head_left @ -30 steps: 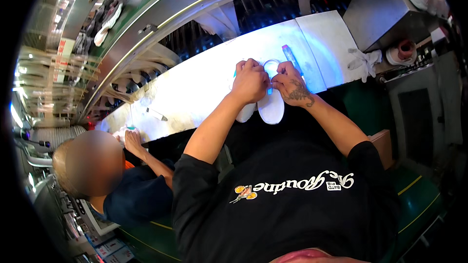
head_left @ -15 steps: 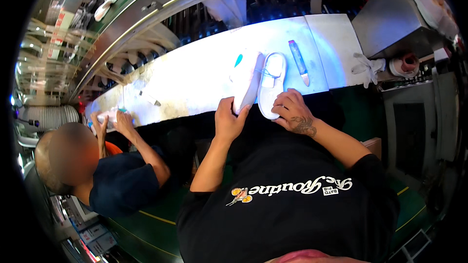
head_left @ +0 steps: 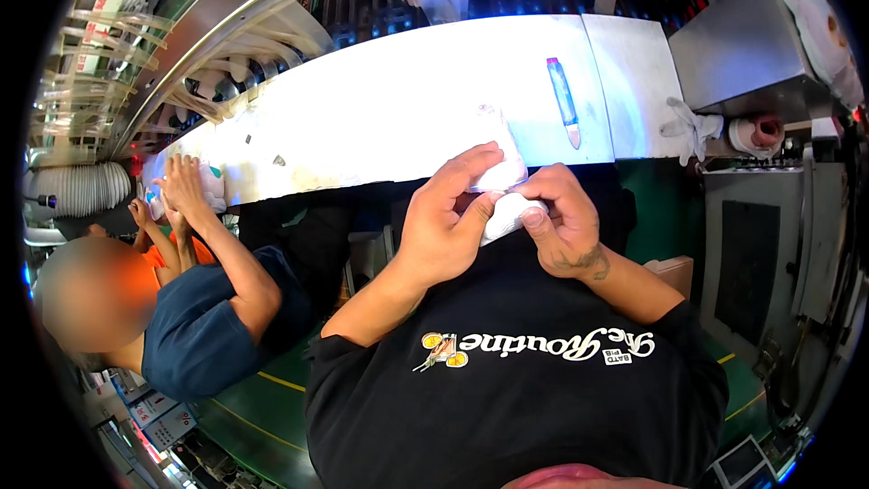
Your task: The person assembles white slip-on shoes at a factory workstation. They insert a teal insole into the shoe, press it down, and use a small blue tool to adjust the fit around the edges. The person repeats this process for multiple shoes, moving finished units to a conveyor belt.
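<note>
White shoe [head_left: 501, 188] sits pinched between both hands — left hand [head_left: 445, 228], right hand [head_left: 561, 222] — gripped tight.

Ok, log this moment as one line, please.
left hand: holds white shoe | right hand: holds same shoe | blue tool: on bench

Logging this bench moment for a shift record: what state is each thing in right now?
White shoe-shaped piece: lifted off the bench, held in both hands near the chest.
Left hand: closed on the white piece.
Right hand: closed on the white piece.
Blue pen-shaped tool: lying flat on the lit white bench, untouched.
White rag: crumpled at the bench's right end.
</note>
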{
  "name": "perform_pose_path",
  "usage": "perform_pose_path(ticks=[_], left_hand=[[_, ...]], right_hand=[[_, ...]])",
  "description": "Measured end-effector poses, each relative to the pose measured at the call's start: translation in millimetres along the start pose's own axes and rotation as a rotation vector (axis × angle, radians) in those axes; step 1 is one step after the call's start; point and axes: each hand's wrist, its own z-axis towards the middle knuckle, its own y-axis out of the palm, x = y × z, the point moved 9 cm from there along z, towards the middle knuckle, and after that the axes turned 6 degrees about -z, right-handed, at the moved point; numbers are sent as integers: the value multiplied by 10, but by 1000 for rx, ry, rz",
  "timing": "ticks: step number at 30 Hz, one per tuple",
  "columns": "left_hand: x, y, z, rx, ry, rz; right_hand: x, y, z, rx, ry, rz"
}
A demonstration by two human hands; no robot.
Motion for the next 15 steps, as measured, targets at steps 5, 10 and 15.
perform_pose_path(ticks=[5, 10, 15], left_hand=[[-161, 170, -243, 39, 73, -416], [-193, 243, -425, -76, 162, -56], [-143, 238, -508, -23, 240, 52]], right_hand=[[113, -120, -195, 28, 186, 82], [94, -139, -324, 12, 191, 78], [59, -76, -356, -15, 172, 63]])
